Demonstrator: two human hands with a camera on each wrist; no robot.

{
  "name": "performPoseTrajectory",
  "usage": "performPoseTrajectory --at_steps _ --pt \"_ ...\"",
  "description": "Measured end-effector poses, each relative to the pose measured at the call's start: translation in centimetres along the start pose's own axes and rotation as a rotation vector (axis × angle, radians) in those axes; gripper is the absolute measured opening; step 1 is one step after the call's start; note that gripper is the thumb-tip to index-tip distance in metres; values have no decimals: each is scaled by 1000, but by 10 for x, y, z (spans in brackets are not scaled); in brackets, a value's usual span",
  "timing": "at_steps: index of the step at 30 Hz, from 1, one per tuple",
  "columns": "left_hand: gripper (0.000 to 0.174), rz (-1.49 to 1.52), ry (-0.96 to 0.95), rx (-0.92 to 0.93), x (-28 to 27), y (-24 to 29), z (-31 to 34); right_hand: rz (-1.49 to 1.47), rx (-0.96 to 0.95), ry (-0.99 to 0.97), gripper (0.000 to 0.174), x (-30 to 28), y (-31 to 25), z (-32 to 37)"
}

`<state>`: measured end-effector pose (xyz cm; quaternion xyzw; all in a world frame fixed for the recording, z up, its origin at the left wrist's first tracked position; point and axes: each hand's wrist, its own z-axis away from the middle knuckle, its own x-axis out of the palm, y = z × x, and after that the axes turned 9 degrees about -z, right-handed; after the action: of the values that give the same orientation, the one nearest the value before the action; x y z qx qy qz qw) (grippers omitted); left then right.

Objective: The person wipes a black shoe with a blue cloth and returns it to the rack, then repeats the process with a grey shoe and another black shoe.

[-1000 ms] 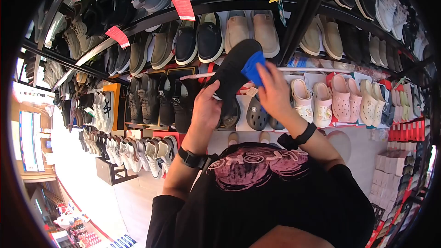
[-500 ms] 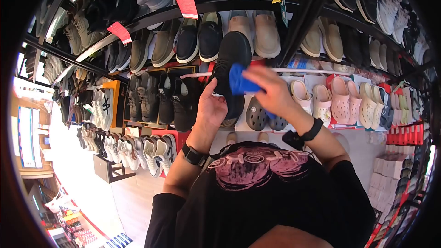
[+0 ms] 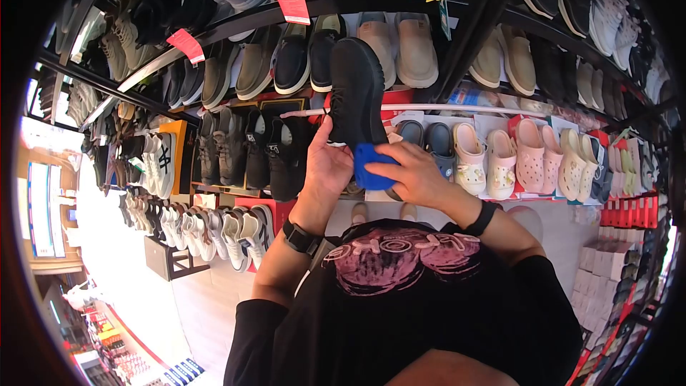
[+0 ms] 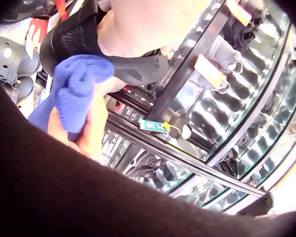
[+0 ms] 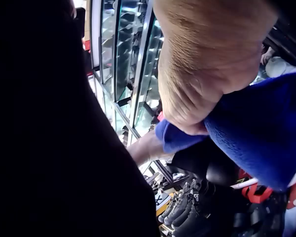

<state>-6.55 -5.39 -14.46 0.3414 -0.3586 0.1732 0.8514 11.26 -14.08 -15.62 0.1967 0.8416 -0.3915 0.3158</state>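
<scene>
A black lace-up shoe [image 3: 355,93] is held upright, toe up, in front of the shelves in the head view. The left hand [image 3: 329,166] grips its heel end from the left, thumb along the side. Pinched in the right hand [image 3: 414,171] is a blue cloth [image 3: 371,168], which lies against the heel end of the shoe. In the left wrist view the cloth [image 4: 79,89] touches the shoe's collar [image 4: 79,37]. The right wrist view shows the right hand [image 5: 207,64] over the bunched cloth [image 5: 261,128], hiding its fingertips.
Slip-on shoes [image 3: 416,50] stand on the rack behind the raised shoe. Pink and cream clogs [image 3: 529,154] line the lower shelf at right, dark sneakers [image 3: 286,161] at left. A black rack post [image 3: 475,28] rises right of the hands.
The right hand and the cloth have moved down along the shoe from its upper side to its heel end. The shoe has turned from a rightward tilt to nearly upright, toe slightly left.
</scene>
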Motion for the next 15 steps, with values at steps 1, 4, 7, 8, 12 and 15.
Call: performPoseTrajectory --at_steps 1,4,7,8,12,15 --pt "47 37 34 60 2 0 0 -22 29 -76 47 -2 4 8" --pt "43 110 42 77 -2 2 -4 -131 74 -63 50 -14 15 18" --pt "43 166 -10 -4 -4 3 -7 -187 149 236 52 -28 19 0" --pt "43 185 -39 -40 -2 2 -8 -130 168 302 53 -35 15 -11" --pt "43 131 -19 -70 14 -3 -10 102 155 272 54 -28 13 -27" --pt "40 129 -3 -45 11 -2 -16 145 105 184 51 -19 7 -9"
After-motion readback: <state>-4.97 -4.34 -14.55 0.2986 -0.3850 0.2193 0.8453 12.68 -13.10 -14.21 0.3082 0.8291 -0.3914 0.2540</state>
